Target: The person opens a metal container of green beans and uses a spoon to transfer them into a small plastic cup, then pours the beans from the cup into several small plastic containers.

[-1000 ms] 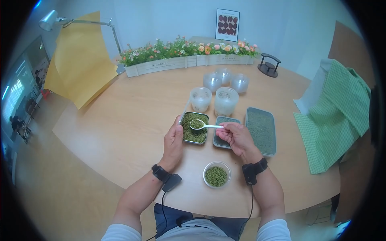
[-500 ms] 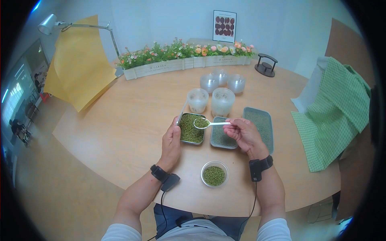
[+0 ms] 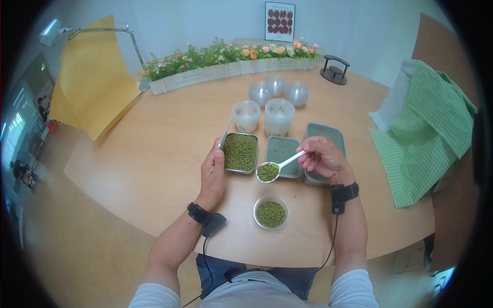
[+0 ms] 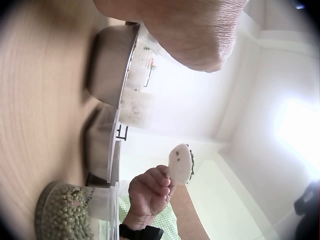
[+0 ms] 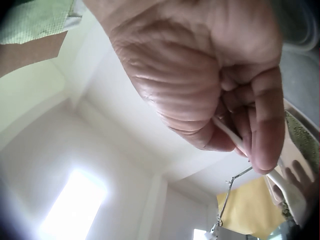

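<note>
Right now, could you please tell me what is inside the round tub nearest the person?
Small green beans lie in the round tub, visible from above and through its clear side. The pile's middle is covered, so I cannot see it.

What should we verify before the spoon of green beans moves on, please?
1. Spoon loaded with green beans: ok.
2. Right hand pinching the spoon's handle: ok.
3. Room in the round cup: ok, its beans lie below the rim.
4. Spoon directly above the round cup: cannot tell, since it is raised and the views leave the alignment unclear.
5. Upright lid held in the left hand: ok, beside the open container.
6. Firmness of that left grip: cannot tell, as the fingers are partly hidden.
</note>
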Motion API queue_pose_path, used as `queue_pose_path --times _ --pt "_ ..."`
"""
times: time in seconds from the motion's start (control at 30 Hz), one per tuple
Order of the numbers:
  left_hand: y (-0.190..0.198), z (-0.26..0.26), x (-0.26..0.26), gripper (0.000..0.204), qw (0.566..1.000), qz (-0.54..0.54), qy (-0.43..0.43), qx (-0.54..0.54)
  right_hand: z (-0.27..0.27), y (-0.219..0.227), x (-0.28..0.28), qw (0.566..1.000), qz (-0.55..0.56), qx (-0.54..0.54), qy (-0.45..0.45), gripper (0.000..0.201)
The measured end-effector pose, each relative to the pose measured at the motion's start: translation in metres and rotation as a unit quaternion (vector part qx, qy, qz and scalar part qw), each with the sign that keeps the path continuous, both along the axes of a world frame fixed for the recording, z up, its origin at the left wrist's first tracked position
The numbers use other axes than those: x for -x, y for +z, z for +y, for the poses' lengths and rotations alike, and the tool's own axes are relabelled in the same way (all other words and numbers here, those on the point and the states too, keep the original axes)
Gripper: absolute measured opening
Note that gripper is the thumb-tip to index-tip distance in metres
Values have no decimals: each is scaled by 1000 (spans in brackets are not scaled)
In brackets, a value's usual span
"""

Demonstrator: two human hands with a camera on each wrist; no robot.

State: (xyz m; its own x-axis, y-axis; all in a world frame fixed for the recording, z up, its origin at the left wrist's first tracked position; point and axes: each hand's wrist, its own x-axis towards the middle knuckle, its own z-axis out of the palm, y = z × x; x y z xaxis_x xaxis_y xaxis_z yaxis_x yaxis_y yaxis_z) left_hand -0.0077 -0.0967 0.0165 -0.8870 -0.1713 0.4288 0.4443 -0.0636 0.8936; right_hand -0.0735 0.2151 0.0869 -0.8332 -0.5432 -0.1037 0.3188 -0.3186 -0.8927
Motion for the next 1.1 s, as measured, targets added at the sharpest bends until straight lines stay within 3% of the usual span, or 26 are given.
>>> queue_pose_path --times 0.2,0.3,0.53,0.63,0.73,0.8,0.83,0.9,1.0,1.1 --pt "5 1 -4 58 1000 -3 -16 -7 13 -1 -3 986 28 -76 149 21" --pt "2 0 -2 58 1000 2 -11 7 10 5 -9 977 39 -135 159 18" --pt "0 -1 -1 57 1000 -4 -10 -4 6 12 -16 967 81 -164 176 18" --pt "1 0 -2 57 1000 -9 -11 -9 11 17 -18 969 119 -148 160 18" --pt "1 1 -2 57 1000 -5 -12 -15 7 22 -20 983 95 -118 108 19" --pt "1 3 -2 57 1000 3 -7 -21 -3 16 -14 994 95 -54 19 22" --pt "3 1 -1 57 999 4 -13 -31 -17 15 -10 992 105 -56 31 22" --pt "3 1 -3 58 999 4 -27 -30 -42 0 -13 974 163 -74 -135 27" --pt "0 0 -1 59 1000 -9 -11 -22 -66 -18 -12 958 225 -110 -141 29" --pt "-9 -3 3 59 1000 -12 0 -7 -88 -35 -4 961 216 -122 -126 26"
